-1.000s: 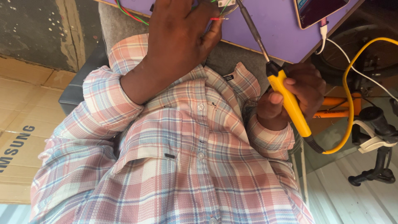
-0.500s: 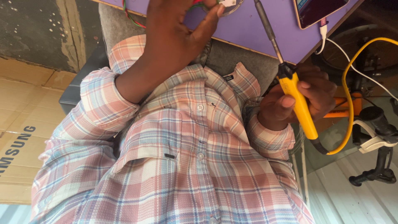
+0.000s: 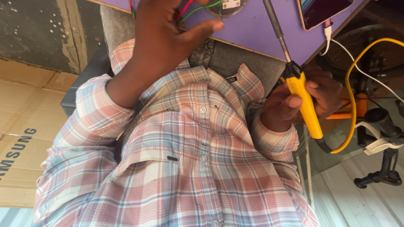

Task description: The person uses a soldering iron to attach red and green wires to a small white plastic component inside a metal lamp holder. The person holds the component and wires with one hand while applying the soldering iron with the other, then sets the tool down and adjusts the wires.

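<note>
Right hand: grip clenched around yellow-handled soldering iron, metal shaft angled up over the purple worktop; yellow cord loops from the handle's base. Left hand: fingers spread, resting on red and green wires at the worktop edge, grasping nothing that shows. Round fitting just beside the wires. Phone with white cable near the worktop corner.
</note>
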